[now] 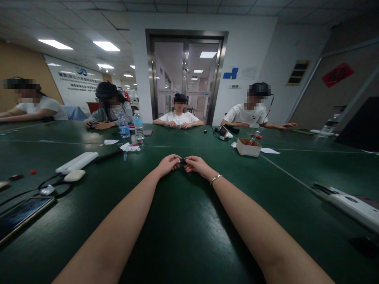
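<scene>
Both arms reach forward over the dark green table (174,236). Between my fingertips is a small black object with a silvery end (183,161), which looks like a USB stick but is too small to be sure. My left hand (169,165) pinches its silvery end. On its black end, the thumb and fingers of my right hand (197,165) are closed. A silver bracelet (216,179) circles my right wrist. The object is held just above the tabletop, and my fingers hide part of it.
Left lie a phone (25,215), cables, a white power strip (77,162) and a white mouse-like object (74,175). Water bottles (138,126) stand beyond. A small box (248,147) is ahead right; another white strip (355,205) lies far right. Several people sit around the table.
</scene>
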Demonstrator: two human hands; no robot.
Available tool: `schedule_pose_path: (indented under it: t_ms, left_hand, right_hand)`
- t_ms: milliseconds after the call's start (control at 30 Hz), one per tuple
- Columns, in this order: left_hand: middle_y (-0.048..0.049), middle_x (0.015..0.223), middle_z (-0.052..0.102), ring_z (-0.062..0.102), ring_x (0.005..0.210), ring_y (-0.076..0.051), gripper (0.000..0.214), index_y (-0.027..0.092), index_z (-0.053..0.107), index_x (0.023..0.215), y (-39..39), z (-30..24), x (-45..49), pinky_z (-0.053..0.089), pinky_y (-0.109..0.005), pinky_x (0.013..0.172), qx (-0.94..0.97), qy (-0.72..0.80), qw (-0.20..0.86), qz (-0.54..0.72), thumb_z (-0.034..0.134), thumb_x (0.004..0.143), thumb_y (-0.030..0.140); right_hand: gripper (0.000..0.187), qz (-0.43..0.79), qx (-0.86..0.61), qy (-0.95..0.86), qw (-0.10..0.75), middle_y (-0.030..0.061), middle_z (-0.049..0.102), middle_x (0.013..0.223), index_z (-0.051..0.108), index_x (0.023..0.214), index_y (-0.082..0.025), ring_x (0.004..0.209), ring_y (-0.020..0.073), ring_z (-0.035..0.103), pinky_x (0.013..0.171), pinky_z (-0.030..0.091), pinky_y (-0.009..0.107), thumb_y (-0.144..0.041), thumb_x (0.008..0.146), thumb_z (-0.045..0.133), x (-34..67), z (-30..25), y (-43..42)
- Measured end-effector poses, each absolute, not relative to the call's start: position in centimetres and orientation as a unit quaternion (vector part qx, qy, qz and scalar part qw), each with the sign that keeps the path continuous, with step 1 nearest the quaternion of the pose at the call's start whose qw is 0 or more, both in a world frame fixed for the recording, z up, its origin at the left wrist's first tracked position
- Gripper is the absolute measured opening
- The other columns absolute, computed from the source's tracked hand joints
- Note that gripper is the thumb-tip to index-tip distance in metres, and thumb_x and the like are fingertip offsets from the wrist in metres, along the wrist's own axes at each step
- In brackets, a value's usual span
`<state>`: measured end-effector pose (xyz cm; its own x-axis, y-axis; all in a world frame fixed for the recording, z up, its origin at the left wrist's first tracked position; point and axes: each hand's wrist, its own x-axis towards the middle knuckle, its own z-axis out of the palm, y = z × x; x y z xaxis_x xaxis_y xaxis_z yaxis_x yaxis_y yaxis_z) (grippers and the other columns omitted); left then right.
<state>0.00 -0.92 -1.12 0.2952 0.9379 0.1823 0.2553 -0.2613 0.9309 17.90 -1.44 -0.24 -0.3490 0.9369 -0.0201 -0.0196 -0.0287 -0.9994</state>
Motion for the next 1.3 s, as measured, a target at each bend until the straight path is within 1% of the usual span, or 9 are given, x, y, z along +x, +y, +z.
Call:
schedule_pose_path:
  t_ms: [67,200,367,533,667,867,1067,1200,1300]
  left_hand:
    - [-0.0014,0.068,0.057,0.049,0.054,-0.009,0.029,0.015,0.058,0.096,-0.94,-1.14,-0.02,0.039,-0.021,0.052,0.688,0.435,0.42,0.401,0.048,0.078,0.036]
    - [-0.0024,0.082,0.058,0.051,0.058,-0.008,0.031,0.018,0.057,0.101,-1.02,-1.12,-0.09,0.039,-0.02,0.05,0.696,0.433,0.406,0.403,0.056,0.073,0.032]
    - [-0.0024,0.072,0.057,0.05,0.056,-0.009,0.03,0.015,0.057,0.098,-0.94,-1.19,-0.1,0.039,-0.021,0.051,0.701,0.426,0.412,0.398,0.05,0.078,0.037]
    - [-0.0026,0.084,0.057,0.052,0.059,-0.009,0.037,0.018,0.055,0.104,-0.85,-1.37,-0.14,0.04,-0.02,0.05,0.701,0.431,0.393,0.411,0.059,0.071,0.034]
    - [-0.0026,0.077,0.058,0.051,0.057,-0.009,0.032,0.016,0.056,0.1,-0.84,-1.38,-0.12,0.039,-0.021,0.05,0.701,0.431,0.399,0.404,0.053,0.076,0.037]
    - [-0.004,0.089,0.058,0.052,0.059,-0.008,0.031,0.017,0.057,0.101,-1.1,-1.05,-0.1,0.04,-0.02,0.05,0.691,0.441,0.406,0.405,0.056,0.073,0.031]
    - [-0.0038,0.082,0.059,0.051,0.057,-0.008,0.029,0.016,0.058,0.098,-1.15,-1.0,-0.07,0.039,-0.02,0.05,0.695,0.436,0.404,0.405,0.051,0.077,0.034]
    - [-0.0035,0.082,0.059,0.052,0.058,-0.009,0.029,0.016,0.058,0.099,-1.18,-0.96,-0.06,0.04,-0.02,0.05,0.693,0.44,0.4,0.407,0.056,0.073,0.03]
    - [-0.0029,0.075,0.058,0.051,0.057,-0.009,0.028,0.015,0.058,0.097,-1.08,-0.99,-0.05,0.04,-0.02,0.05,0.693,0.44,0.403,0.404,0.052,0.076,0.032]
  right_hand:
    - [0.007,0.593,-0.401,-0.57,0.403,0.0052,0.062,0.062,0.052,0.091,-0.009,0.048,0.0097,0.06,0.049,0.053,0.017,-0.008,0.091,0.046,17.91,-0.27,-1.39]
    - [0.006,0.595,-0.397,-0.571,0.403,0.0053,0.062,0.062,0.052,0.092,-0.009,0.048,0.0097,0.06,0.049,0.053,0.017,-0.008,0.09,0.046,17.92,-0.22,-1.46]
    - [0.006,0.596,-0.398,-0.569,0.404,0.0056,0.062,0.062,0.052,0.093,-0.008,0.048,0.0098,0.06,0.05,0.054,0.018,-0.008,0.091,0.046,17.92,-0.05,-1.73]
    - [0.006,0.59,-0.408,-0.568,0.403,0.0047,0.061,0.061,0.051,0.093,-0.008,0.047,0.0094,0.059,0.049,0.053,0.017,-0.007,0.09,0.046,17.82,0.0,-1.73]
    - [0.007,0.587,-0.412,-0.569,0.402,0.0046,0.061,0.061,0.051,0.092,-0.008,0.046,0.0091,0.059,0.049,0.053,0.017,-0.007,0.091,0.045,17.77,0.0,-1.68]
    - [0.007,0.591,-0.407,-0.57,0.402,0.0047,0.061,0.061,0.051,0.093,-0.008,0.047,0.0094,0.059,0.049,0.052,0.017,-0.007,0.091,0.045,17.81,0.07,-1.77]
    - [0.007,0.593,-0.405,-0.566,0.405,0.0048,0.061,0.061,0.051,0.092,-0.009,0.047,0.0097,0.059,0.05,0.053,0.017,-0.006,0.09,0.045,17.81,0.06,-1.87]
    - [0.007,0.593,-0.409,-0.566,0.401,0.0052,0.062,0.061,0.051,0.092,-0.008,0.048,0.0099,0.06,0.05,0.053,0.017,-0.006,0.09,0.045,17.8,0.12,-1.9]
    - [0.007,0.59,-0.412,-0.567,0.401,0.0052,0.062,0.061,0.052,0.092,-0.008,0.048,0.0098,0.06,0.05,0.053,0.017,-0.007,0.09,0.045,17.78,0.15,-1.87]
